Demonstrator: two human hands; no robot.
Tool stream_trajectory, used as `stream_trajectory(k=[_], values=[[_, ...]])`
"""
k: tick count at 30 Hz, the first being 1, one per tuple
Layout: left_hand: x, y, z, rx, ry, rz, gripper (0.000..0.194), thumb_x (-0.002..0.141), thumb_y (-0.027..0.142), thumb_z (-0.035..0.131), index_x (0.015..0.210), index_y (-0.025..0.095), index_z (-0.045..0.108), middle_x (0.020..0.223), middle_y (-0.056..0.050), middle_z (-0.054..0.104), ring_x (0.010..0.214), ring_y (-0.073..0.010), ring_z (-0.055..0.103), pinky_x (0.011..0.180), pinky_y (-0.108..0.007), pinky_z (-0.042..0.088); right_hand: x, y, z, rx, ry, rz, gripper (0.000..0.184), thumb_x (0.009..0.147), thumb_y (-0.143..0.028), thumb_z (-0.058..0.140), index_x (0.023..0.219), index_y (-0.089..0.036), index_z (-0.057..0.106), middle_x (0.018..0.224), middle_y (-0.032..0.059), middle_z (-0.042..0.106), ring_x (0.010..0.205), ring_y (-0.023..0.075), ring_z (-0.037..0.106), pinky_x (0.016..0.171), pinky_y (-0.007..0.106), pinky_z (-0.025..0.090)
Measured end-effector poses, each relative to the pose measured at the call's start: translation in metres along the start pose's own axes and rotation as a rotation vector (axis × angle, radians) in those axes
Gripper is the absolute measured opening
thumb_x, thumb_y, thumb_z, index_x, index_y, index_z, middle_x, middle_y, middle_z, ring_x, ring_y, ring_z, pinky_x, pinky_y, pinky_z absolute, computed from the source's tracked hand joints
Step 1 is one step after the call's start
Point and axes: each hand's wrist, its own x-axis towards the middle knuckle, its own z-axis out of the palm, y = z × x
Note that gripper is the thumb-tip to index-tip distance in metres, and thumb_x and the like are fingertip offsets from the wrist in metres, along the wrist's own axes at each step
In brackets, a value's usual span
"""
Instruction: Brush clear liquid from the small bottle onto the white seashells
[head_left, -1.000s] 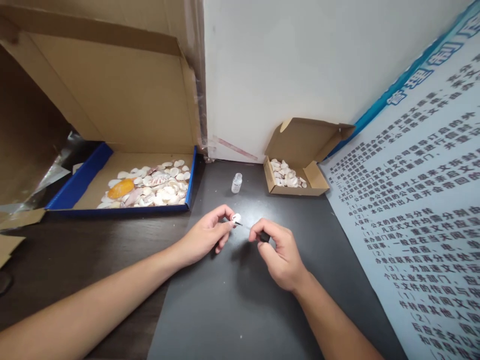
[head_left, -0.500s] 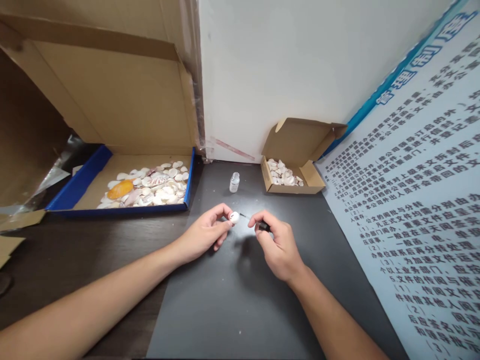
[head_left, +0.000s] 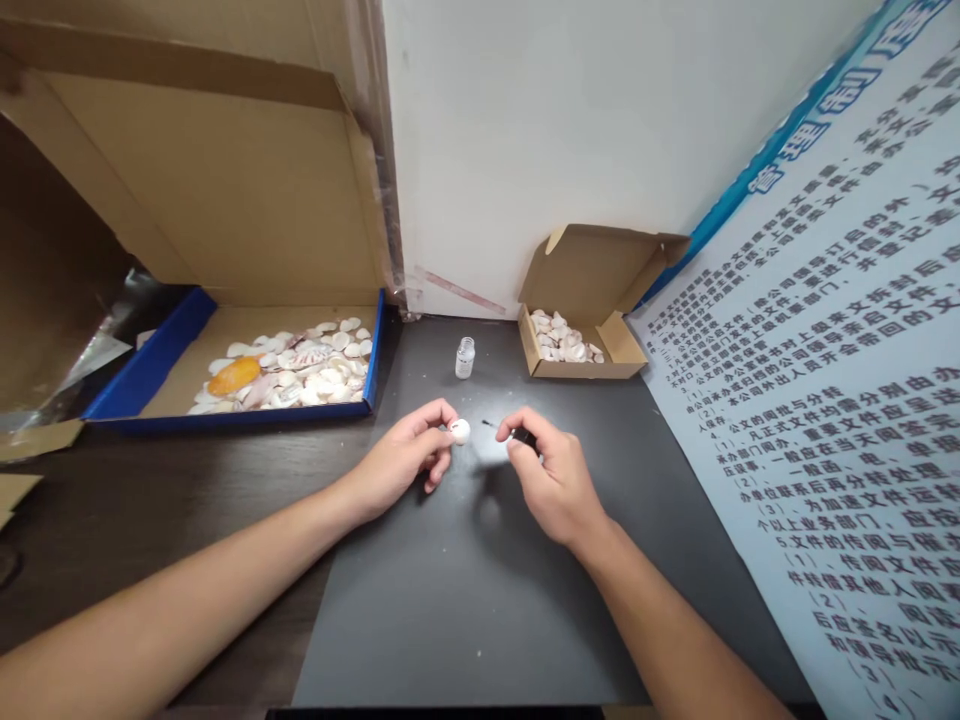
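Note:
Between the thumb and index finger of my left hand (head_left: pixel 412 447) is a small white seashell (head_left: pixel 461 431) with a dark mark on it. My right hand (head_left: pixel 551 475) is closed round the black cap of a small brush (head_left: pixel 523 437). The brush's thin stem points left, its dark tip (head_left: pixel 486 422) a short gap away from the shell. Beyond both hands stands a small clear glass bottle (head_left: pixel 464 358), upright and without a cap.
At the left, a blue-edged cardboard box (head_left: pixel 373 360) with its lid up holds many shells and one orange shell (head_left: pixel 234 376). A smaller cardboard box (head_left: pixel 585 370) of shells is at the back right. A printed poster (head_left: pixel 810 330) leans along the right side over the grey mat (head_left: pixel 405 620).
The brush tip has drawn back from the shell toward the right, opening a gap. The shell has turned slightly in my left fingers. The view has shifted a little.

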Motion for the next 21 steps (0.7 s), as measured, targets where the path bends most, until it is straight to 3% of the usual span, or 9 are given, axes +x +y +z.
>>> stream_trajectory(k=[9, 13, 15, 17, 21], values=[[0.015, 0.002, 0.000, -0.132, 0.202, 0.143, 0.011, 0.076, 0.018, 0.050, 0.080, 0.022, 0.040, 0.048, 0.010, 0.036, 0.037, -0.0061, 0.031, 0.035, -0.016, 0.032, 0.013, -0.008, -0.012, 0.083, 0.025, 0.012, 0.010, 0.085, -0.023, 0.045, 0.084, -0.020, 0.054, 0.050, -0.0088, 0.033, 0.047, 0.0092, 0.029, 0.047, 0.022, 0.024], [0.032, 0.012, -0.001, -0.116, 0.299, 0.104, 0.015, 0.073, 0.013, 0.041, 0.085, 0.022, 0.041, 0.055, 0.010, 0.032, 0.037, -0.0046, 0.023, 0.035, -0.015, 0.017, 0.039, -0.029, -0.030, -0.020, -0.041, -0.058, 0.010, 0.084, -0.020, 0.045, 0.083, -0.020, 0.055, 0.053, -0.0074, 0.039, 0.048, 0.0092, 0.033, 0.047, 0.023, 0.026], [0.042, 0.016, -0.005, -0.046, 0.351, 0.105, 0.012, 0.076, 0.014, 0.037, 0.085, 0.022, 0.041, 0.056, 0.009, 0.027, 0.038, -0.0051, 0.019, 0.038, -0.016, 0.013, 0.057, -0.042, -0.039, -0.081, -0.071, -0.098, 0.011, 0.083, -0.020, 0.045, 0.081, -0.019, 0.056, 0.055, -0.0060, 0.043, 0.050, 0.0093, 0.036, 0.048, 0.023, 0.028], [0.053, 0.019, -0.010, 0.090, 0.400, 0.173, 0.011, 0.079, 0.015, 0.035, 0.086, 0.022, 0.040, 0.058, 0.008, 0.027, 0.041, -0.0062, 0.021, 0.041, -0.018, 0.016, 0.075, -0.054, -0.046, -0.103, -0.044, -0.132, 0.013, 0.083, -0.022, 0.044, 0.076, -0.019, 0.054, 0.057, -0.0051, 0.045, 0.050, 0.0090, 0.034, 0.048, 0.023, 0.028], [0.068, 0.020, -0.018, 0.611, 0.475, 0.341, 0.016, 0.083, 0.024, 0.044, 0.099, 0.021, 0.046, 0.066, 0.005, 0.039, 0.056, -0.0096, 0.039, 0.056, -0.022, 0.031, 0.099, -0.066, -0.053, -0.066, 0.049, -0.156, 0.016, 0.084, -0.024, 0.043, 0.071, -0.020, 0.051, 0.056, -0.0047, 0.040, 0.051, 0.0097, 0.034, 0.049, 0.024, 0.028]])
